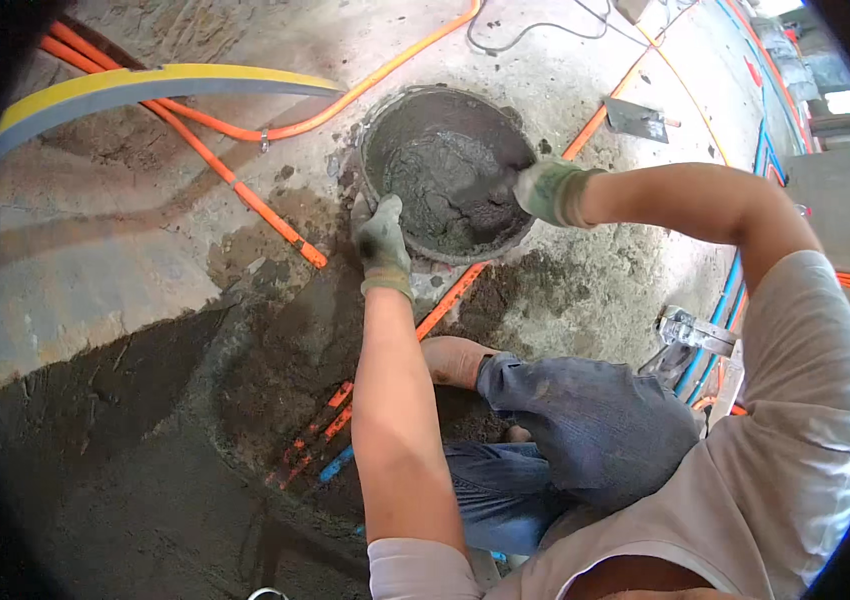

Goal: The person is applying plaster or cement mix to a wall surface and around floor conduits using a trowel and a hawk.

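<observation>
The fingertips of the gloved right hand point(545, 190) are sunk in the wet grey cement in the round black bucket point(377, 130), so they cannot be seen. The thin orange plastic pipes point(330, 420) go under dark wet cement and disappear.

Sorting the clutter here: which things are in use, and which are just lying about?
In use:
- mortar bucket, left hand at its rim
- wet mortar, right hand in it

Lying about:
- trowel
- yellow level
- metal clamp
</observation>
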`<move>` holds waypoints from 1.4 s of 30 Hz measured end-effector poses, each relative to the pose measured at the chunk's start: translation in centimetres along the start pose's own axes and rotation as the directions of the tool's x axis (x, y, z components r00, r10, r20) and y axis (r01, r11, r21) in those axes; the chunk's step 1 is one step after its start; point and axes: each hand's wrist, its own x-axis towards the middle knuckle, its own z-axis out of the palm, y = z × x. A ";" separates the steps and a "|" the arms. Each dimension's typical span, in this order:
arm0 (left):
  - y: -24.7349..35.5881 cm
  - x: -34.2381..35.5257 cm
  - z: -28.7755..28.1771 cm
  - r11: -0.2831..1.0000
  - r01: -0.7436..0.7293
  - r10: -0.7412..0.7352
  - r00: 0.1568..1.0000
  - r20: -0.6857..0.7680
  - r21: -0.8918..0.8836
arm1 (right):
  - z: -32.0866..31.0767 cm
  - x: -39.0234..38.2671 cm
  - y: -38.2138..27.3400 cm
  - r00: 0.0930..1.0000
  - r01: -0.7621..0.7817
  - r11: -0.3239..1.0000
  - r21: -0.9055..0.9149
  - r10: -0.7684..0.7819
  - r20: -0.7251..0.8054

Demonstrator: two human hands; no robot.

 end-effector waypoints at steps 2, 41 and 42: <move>1.4 -1.4 3.8 0.998 -0.019 0.017 0.999 0.048 0.056 | -1.0 -4.5 2.3 0.996 -0.007 1.000 0.000 0.007 -0.094; 0.8 -5.6 10.5 0.872 -0.283 0.157 0.934 0.320 0.399 | 13.5 -5.2 -2.4 0.732 -0.373 0.927 0.038 0.319 -0.601; -0.9 -4.9 10.4 0.903 -0.319 0.217 0.917 0.336 0.289 | 13.8 -4.1 -2.3 0.776 -0.423 0.537 0.730 0.631 -0.015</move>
